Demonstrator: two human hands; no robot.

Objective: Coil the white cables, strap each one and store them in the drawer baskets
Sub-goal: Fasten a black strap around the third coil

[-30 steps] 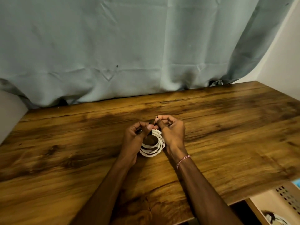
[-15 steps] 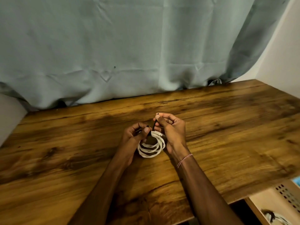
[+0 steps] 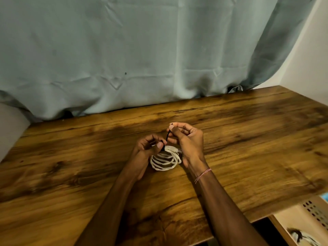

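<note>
A white cable (image 3: 166, 161) lies coiled in several loops on the wooden table (image 3: 248, 132), between my two hands. A thin black strap (image 3: 167, 138) runs up from the top of the coil. My left hand (image 3: 148, 150) pinches the coil and the strap's lower end with thumb and fingers. My right hand (image 3: 186, 139) pinches the strap's upper end and holds it raised above the coil. The cable's plug (image 3: 174, 149) shows at the top of the coil.
A grey-green curtain (image 3: 142, 50) hangs behind the table. At the bottom right an open drawer holds a beige perforated basket (image 3: 312, 213) with another strapped white cable (image 3: 303, 237) in it. A white wall (image 3: 312, 55) stands on the right.
My right hand has lifted away from the coil and drawn the black strap upward. The left hand keeps its pinch at the top of the coil.
</note>
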